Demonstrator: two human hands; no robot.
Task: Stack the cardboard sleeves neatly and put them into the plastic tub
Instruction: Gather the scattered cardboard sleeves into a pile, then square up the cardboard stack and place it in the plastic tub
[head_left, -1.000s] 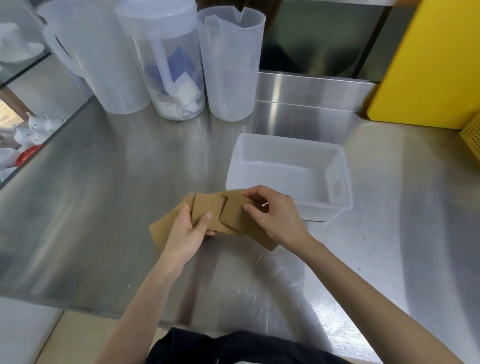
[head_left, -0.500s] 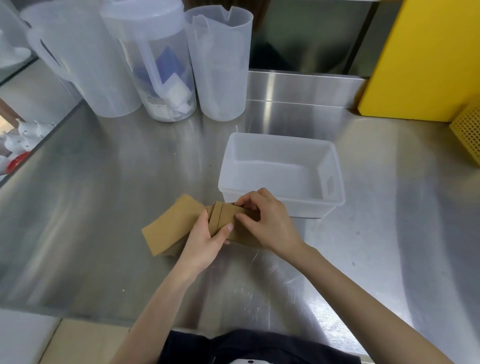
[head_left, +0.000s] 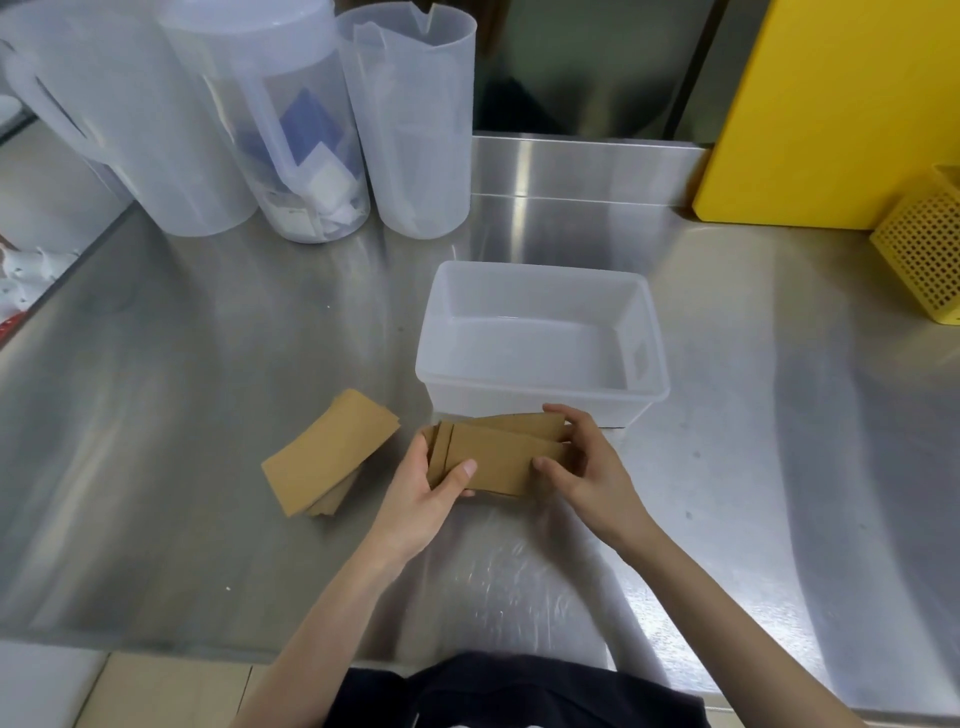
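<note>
Both hands hold a small bundle of brown cardboard sleeves (head_left: 498, 457) just in front of the plastic tub (head_left: 540, 270). My left hand (head_left: 431, 488) grips the bundle's left end, thumb on top. My right hand (head_left: 587, 462) pinches its right end. The sleeves in the bundle lie slightly offset from one another. A second pile of brown sleeves (head_left: 327, 452) rests flat on the steel counter to the left, apart from my hands. The translucent white tub stands open with nothing inside.
Three tall translucent jugs (head_left: 415, 119) stand at the back left, one holding blue and white packets. A yellow board (head_left: 831, 104) leans at the back right beside a yellow perforated basket (head_left: 924, 249). The counter's left edge drops to a lower shelf.
The fanned sleeves have been split: several gathered into a bundle between both hands and shifted right toward the tub, while the others stay flat on the counter at left.
</note>
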